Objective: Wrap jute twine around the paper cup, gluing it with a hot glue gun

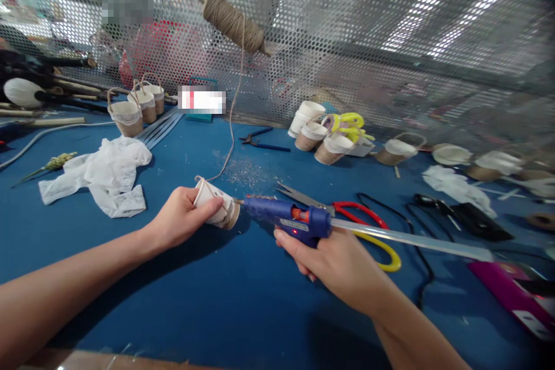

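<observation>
My left hand (180,218) is closed around a small white paper cup (213,202) lying on its side, partly wrapped in jute twine. A strand of twine (232,121) runs from the cup up to a spool (233,23) mounted on the mesh wall. My right hand (333,257) grips a blue hot glue gun (288,217), its nozzle touching the cup's base end. A long clear glue stick (416,241) sticks out behind the gun.
Red and yellow-handled scissors (368,225) lie just behind the glue gun. Crumpled white plastic (104,176) sits at left. Finished twine-wrapped cups (130,115) stand back left, more cups (323,136) at centre back. Black pliers (260,140), black cords (416,243) and a perforated metal wall (390,40) surround the blue table (225,295).
</observation>
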`<action>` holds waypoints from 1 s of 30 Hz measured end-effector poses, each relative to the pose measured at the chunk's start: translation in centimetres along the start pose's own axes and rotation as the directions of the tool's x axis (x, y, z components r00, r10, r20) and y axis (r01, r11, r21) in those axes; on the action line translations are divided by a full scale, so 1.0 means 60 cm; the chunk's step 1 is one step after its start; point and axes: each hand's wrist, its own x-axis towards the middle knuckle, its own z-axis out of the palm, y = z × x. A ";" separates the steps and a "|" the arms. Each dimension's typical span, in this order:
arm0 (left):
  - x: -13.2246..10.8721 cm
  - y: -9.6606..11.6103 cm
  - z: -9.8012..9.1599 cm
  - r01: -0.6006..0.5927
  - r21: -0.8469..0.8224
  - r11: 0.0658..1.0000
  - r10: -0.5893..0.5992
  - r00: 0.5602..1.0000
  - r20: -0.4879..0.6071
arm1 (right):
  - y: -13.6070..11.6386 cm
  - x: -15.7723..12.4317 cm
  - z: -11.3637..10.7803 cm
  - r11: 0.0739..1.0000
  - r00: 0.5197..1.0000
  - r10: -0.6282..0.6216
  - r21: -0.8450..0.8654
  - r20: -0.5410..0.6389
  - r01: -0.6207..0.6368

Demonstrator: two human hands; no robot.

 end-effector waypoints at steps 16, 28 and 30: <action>0.000 0.006 0.002 0.002 0.006 1.000 -0.002 1.000 0.004 | -0.004 -0.011 -0.004 0.998 0.999 0.014 0.060 0.029 -0.016; 0.000 0.004 0.002 -0.015 0.028 0.999 0.015 1.000 0.013 | 0.006 0.004 -0.006 0.990 0.997 0.015 0.141 0.079 -0.026; 0.001 0.004 0.002 -0.012 0.017 1.000 0.012 1.000 0.014 | 0.008 0.000 -0.006 0.993 0.996 0.031 0.115 0.086 -0.041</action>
